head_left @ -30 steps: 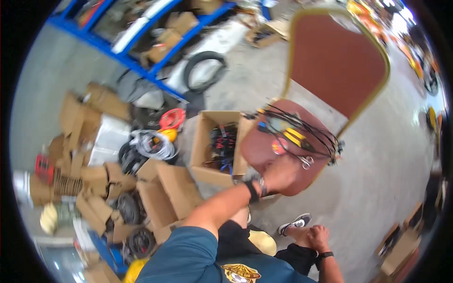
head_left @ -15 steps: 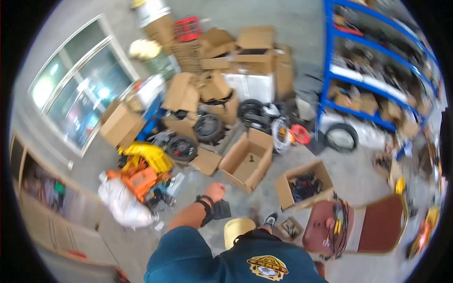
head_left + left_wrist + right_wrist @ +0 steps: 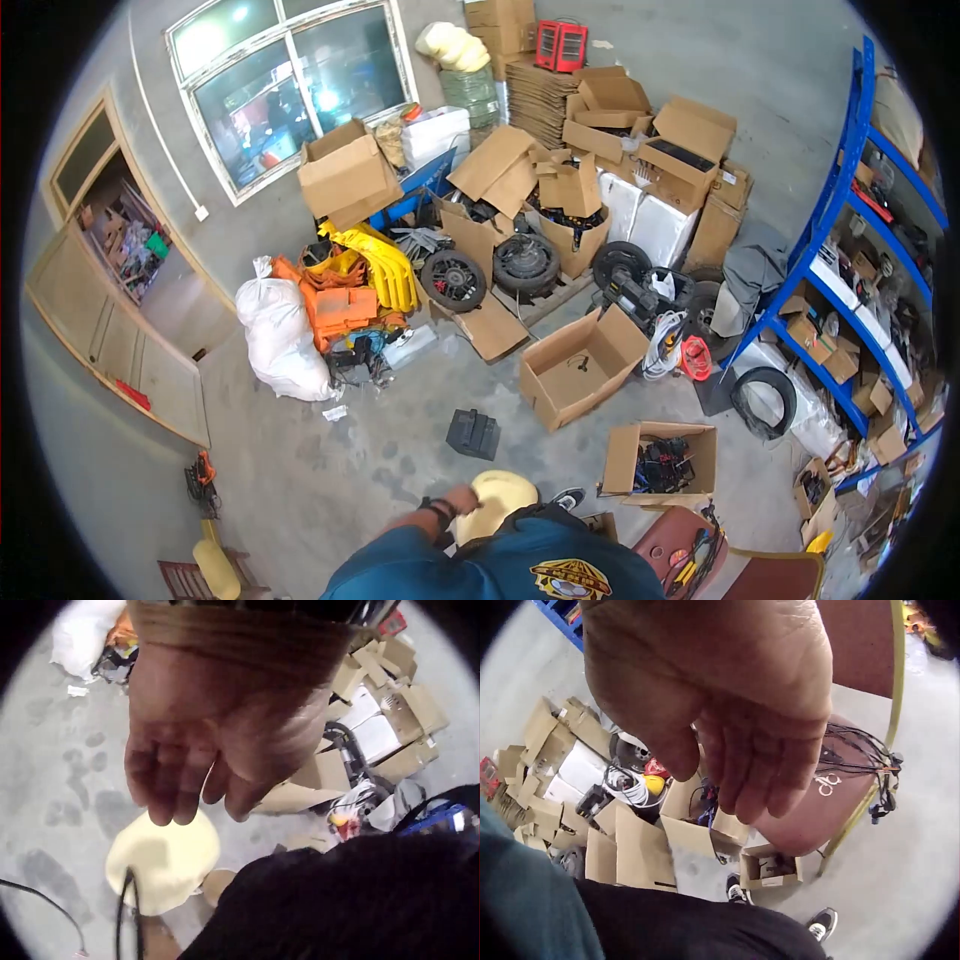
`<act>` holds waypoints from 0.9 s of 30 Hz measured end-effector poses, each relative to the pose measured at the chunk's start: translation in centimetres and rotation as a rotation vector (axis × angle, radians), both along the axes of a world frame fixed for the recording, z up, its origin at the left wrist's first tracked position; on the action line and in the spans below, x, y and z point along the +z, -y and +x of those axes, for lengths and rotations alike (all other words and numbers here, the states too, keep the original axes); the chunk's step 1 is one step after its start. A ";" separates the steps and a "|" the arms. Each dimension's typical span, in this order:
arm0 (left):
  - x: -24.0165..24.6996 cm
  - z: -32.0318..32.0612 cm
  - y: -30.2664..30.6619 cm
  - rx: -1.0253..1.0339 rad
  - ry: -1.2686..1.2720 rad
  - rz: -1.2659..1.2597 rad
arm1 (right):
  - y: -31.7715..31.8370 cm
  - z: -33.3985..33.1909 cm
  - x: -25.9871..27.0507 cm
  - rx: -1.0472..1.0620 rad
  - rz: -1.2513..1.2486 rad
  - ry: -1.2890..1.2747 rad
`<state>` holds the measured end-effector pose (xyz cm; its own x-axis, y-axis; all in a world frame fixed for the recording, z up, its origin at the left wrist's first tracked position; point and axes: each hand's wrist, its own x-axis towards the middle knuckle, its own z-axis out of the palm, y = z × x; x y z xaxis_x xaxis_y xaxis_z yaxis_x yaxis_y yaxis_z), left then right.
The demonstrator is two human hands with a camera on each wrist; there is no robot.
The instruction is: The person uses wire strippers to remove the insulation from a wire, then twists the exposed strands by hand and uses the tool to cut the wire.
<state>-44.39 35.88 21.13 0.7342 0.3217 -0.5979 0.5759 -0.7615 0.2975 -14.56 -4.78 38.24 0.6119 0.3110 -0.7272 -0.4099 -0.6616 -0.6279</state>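
My left hand hangs beside a pale yellow round seat, its fingers loosely bent with nothing in them in the left wrist view. The right hand is outside the head view; seen from its wrist, it has relaxed, slightly bent fingers and holds nothing. Beyond it, in that view, the chair's red-brown seat bears black cables and scissors. In the head view, the chair seat is at the lower right, with yellow-handled pliers on it.
An open carton and a carton of black parts stand on the floor. A black case lies ahead. Further back are wheels, orange and yellow plastic parts, a white sack and blue shelving.
The head view has swung left and up, away from the chair. My left hand has left the chair seat with its cables and scissors and dropped back beside the yellow seat.
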 end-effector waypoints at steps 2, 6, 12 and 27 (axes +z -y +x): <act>6.5 4.6 -1.4 0.469 0.125 -0.156 | -1.2 0.6 0.1 0.034 -0.001 -0.005; 7.0 7.7 -1.5 0.641 0.356 -0.254 | -2.2 1.6 0.0 0.074 -0.014 -0.022; -2.8 -1.9 6.9 0.239 -0.078 -0.471 | -2.2 3.1 -0.2 0.106 -0.038 -0.065; -0.1 -19.6 28.7 0.523 0.056 -0.752 | 7.0 -3.0 -2.3 0.310 0.038 -0.035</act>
<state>-63.98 7.18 21.00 0.6388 0.1614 -0.7523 0.7626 -0.0026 0.6469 -17.51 -11.77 35.92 0.4584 0.5065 -0.7303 -0.2136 -0.7348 -0.6437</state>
